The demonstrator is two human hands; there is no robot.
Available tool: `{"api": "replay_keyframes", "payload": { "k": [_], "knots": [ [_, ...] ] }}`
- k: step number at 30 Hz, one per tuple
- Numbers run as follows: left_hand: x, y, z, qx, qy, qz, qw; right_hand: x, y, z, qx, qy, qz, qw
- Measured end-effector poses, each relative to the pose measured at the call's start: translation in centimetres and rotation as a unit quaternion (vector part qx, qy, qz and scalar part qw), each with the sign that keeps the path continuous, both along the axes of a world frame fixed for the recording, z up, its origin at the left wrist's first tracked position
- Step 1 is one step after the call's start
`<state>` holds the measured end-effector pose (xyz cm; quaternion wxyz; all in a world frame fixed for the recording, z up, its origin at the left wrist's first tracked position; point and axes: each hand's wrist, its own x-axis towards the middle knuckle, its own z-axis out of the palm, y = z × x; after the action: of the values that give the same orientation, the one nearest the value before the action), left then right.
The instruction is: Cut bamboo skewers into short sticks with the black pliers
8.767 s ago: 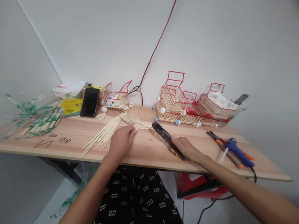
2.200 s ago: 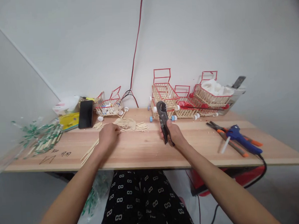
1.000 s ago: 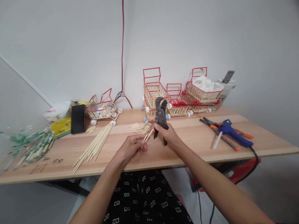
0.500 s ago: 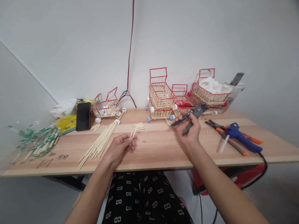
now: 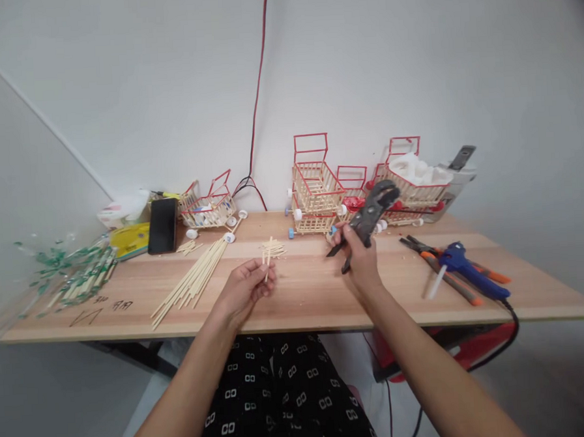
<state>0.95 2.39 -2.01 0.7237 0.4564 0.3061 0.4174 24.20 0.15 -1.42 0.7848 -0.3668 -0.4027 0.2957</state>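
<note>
My left hand (image 5: 249, 284) pinches short wooden sticks (image 5: 267, 259) between thumb and fingers, held upright above the table. Just behind them lies a small pile of cut stick pieces (image 5: 275, 247). My right hand (image 5: 361, 262) is closed around dark grey cutting pliers (image 5: 370, 217), whose head points up and to the right; the handles stick out to the left. To the left of my left hand, long wooden sticks (image 5: 192, 279) are fanned out on the table.
Miniature stick-built carts (image 5: 317, 184) with red trim stand along the wall. A blue glue gun (image 5: 474, 274) rests by orange-handled pliers (image 5: 441, 263) at the right. On the left are a black phone (image 5: 163, 226), a yellow packet (image 5: 131, 241) and green-marked wrapped sticks (image 5: 92, 274).
My right hand has moved slightly left and turned the pliers so their head points more upward. My left hand has shifted a little right, and the short sticks now stand more upright.
</note>
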Motion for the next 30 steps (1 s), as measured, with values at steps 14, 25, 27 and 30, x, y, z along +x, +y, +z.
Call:
{"api": "replay_keyframes", "payload": {
  "k": [14,25,27,30],
  "knots": [
    [5.7,-0.4,0.0,0.028,0.027,-0.117,0.992,-1.3,0.3,-1.6,-0.165,-0.231,0.106,0.953],
    [5.4,-0.4,0.1,-0.054,0.019,-0.192,0.980,-0.9,0.8,-2.3,-0.166,-0.188,0.080,0.965],
    [5.4,-0.5,0.1,-0.056,0.018,-0.196,0.979,-1.0,0.7,-2.1,-0.170,-0.190,0.086,0.963],
    [5.4,-0.5,0.0,-0.055,0.013,-0.202,0.978,-1.2,0.6,-1.9,-0.172,-0.194,0.082,0.962]
  ]
}}
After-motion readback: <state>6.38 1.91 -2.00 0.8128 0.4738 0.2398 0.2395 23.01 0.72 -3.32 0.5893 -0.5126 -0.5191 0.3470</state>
